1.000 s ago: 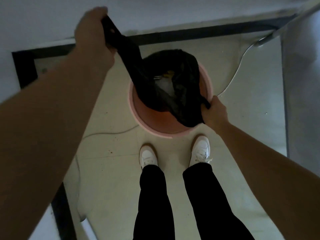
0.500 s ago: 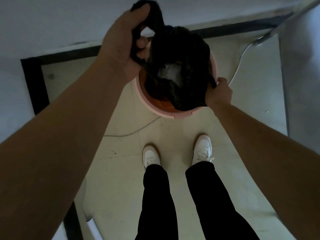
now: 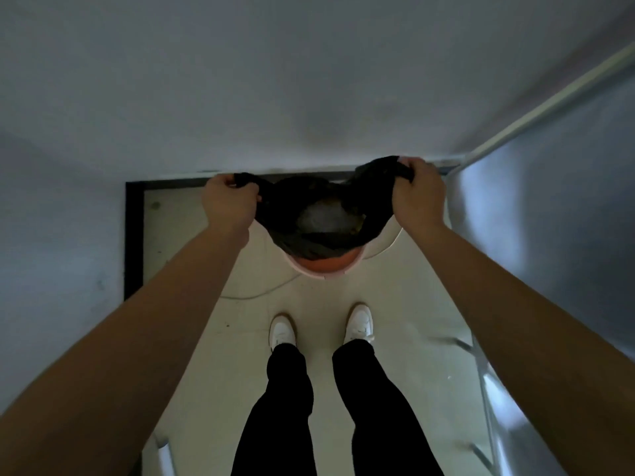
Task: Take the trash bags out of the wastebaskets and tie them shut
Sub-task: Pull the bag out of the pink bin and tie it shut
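Observation:
A black trash bag [image 3: 292, 207] hangs lifted above a pink wastebasket [image 3: 323, 267], whose front rim and orange inside show below it. My left hand [image 3: 228, 204] grips the bag's left edge, and my right hand [image 3: 417, 194] grips its right edge. The bag's mouth is stretched open between them, with pale trash [image 3: 323, 216] visible inside. The bag hides most of the basket.
The basket stands on a pale tiled floor [image 3: 240, 317] near a wall with a black skirting strip [image 3: 132, 235]. A white cable [image 3: 261, 293] runs on the floor to the left. A grey panel with a metal rail [image 3: 536, 108] rises on the right. My white shoes [image 3: 283, 329] stand behind.
Both hands rose and spread apart, lifting the bag up out of the basket. The right hand came up from the basket rim and the view tilted back.

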A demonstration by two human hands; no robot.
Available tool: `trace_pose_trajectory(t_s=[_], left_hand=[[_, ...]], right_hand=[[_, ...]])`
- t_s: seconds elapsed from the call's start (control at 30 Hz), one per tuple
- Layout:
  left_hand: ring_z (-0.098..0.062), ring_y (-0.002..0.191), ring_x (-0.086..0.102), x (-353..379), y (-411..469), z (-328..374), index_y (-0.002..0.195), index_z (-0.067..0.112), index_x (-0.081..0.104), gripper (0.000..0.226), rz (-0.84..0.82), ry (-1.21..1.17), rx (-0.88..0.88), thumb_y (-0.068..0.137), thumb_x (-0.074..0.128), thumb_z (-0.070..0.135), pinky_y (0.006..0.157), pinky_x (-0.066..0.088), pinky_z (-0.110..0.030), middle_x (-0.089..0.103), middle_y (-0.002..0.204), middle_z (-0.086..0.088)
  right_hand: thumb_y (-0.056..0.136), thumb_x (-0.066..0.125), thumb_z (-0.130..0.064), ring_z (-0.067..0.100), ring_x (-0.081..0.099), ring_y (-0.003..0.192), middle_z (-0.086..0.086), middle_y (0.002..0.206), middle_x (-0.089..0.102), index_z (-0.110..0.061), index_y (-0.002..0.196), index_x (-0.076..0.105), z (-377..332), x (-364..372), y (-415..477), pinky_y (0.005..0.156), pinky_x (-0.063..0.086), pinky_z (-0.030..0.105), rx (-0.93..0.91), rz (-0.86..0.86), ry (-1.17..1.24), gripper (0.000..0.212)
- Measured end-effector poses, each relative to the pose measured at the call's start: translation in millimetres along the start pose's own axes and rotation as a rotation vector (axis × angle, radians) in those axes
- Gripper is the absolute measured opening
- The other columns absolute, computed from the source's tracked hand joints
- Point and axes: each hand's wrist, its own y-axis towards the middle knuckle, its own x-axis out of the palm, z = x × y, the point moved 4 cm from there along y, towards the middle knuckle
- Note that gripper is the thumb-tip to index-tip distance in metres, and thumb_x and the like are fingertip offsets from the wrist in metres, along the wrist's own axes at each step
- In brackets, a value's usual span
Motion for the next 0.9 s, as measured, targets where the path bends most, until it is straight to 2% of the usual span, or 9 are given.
trace_pose_trajectory(t_s=[0.1,0.23,0.33,0.4,0.47,0.6,0.7,0.8,0.9], left_hand=[[-0.021,0.082,0.062,-40,-41,54,0.122,0.009,0.051,0.036,0.017,0.177,0.175,0.088,0.062,0.003,0.072,0.054,-0.033,0.059,0.084,-0.003],[-0.013,0.068,0.054,-96,-88,113,0.123,0.012,0.053,0.032,0.104,0.482,0.414,0.092,0.059,0.011,0.066,0.043,-0.029,0.053,0.073,0.005],[-0.030,0.080,0.067,-137,-111,139,0.111,0.012,0.065,0.019,0.105,0.590,0.382,0.095,0.055,0.013,0.073,0.055,-0.034,0.068,0.093,-0.010],[-0.037,0.088,0.070,-160,-122,146,0.111,0.012,0.069,0.023,0.108,0.643,0.337,0.098,0.051,0.013,0.083,0.058,-0.042,0.069,0.111,-0.017],[-0.038,0.090,0.069,-189,-138,152,0.116,0.013,0.068,0.029,0.136,0.577,0.270,0.100,0.045,0.011,0.081,0.060,-0.046,0.070,0.110,-0.017],[-0.027,0.074,0.067,-244,-163,158,0.113,0.012,0.066,0.018,0.087,0.119,0.075,0.101,0.052,0.013,0.047,0.057,-0.029,0.066,0.083,-0.009],[-0.025,0.086,0.068,-283,-175,167,0.116,0.008,0.062,0.029,-0.041,-0.004,0.095,0.090,0.072,0.010,0.054,0.058,-0.024,0.062,0.101,-0.013],[-0.024,0.091,0.065,-326,-181,168,0.119,0.009,0.059,0.051,-0.102,0.181,0.244,0.076,0.081,-0.004,0.064,0.057,-0.024,0.060,0.107,-0.012],[-0.020,0.085,0.058,-366,-183,159,0.120,0.011,0.061,0.051,-0.064,0.628,0.432,0.074,0.082,-0.001,0.066,0.046,-0.024,0.062,0.104,-0.008]], right_hand=[[0.088,0.053,-0.010,0.019,0.055,0.093,0.011,0.118,0.057,-0.016,0.119,0.062,-52,-49,-19,0.076,0.034,0.016,-0.065,-0.064,-0.089,0.032],[0.084,0.059,-0.020,0.015,0.060,0.082,-0.001,0.093,0.066,-0.015,0.103,0.069,-116,-101,-41,0.071,0.042,0.021,-0.130,-0.139,-0.163,0.022],[0.079,0.061,-0.031,0.022,0.069,0.063,0.005,0.072,0.072,-0.010,0.081,0.071,-156,-125,-54,0.066,0.061,0.038,-0.136,-0.256,-0.162,0.024],[0.080,0.063,-0.032,0.024,0.072,0.062,0.010,0.070,0.072,-0.010,0.077,0.070,-175,-130,-61,0.063,0.063,0.040,-0.128,-0.357,-0.092,0.023],[0.083,0.066,-0.028,0.023,0.072,0.071,0.012,0.081,0.072,-0.008,0.085,0.070,-195,-133,-72,0.065,0.062,0.034,-0.129,-0.427,0.080,0.020],[0.086,0.067,-0.026,0.011,0.062,0.077,0.000,0.084,0.067,-0.017,0.090,0.072,-237,-139,-105,0.071,0.050,0.026,-0.214,-0.476,0.267,0.011],[0.087,0.067,-0.024,0.011,0.065,0.084,0.000,0.092,0.071,-0.017,0.096,0.073,-264,-135,-137,0.078,0.052,0.027,-0.247,-0.538,0.311,0.013],[0.084,0.067,-0.016,0.017,0.067,0.097,0.005,0.103,0.071,-0.015,0.101,0.068,-283,-129,-172,0.080,0.057,0.031,-0.181,-0.602,0.407,0.018],[0.083,0.067,-0.014,0.023,0.068,0.100,0.011,0.108,0.069,-0.007,0.108,0.066,-295,-118,-206,0.077,0.059,0.033,-0.126,-0.598,0.391,0.026]])
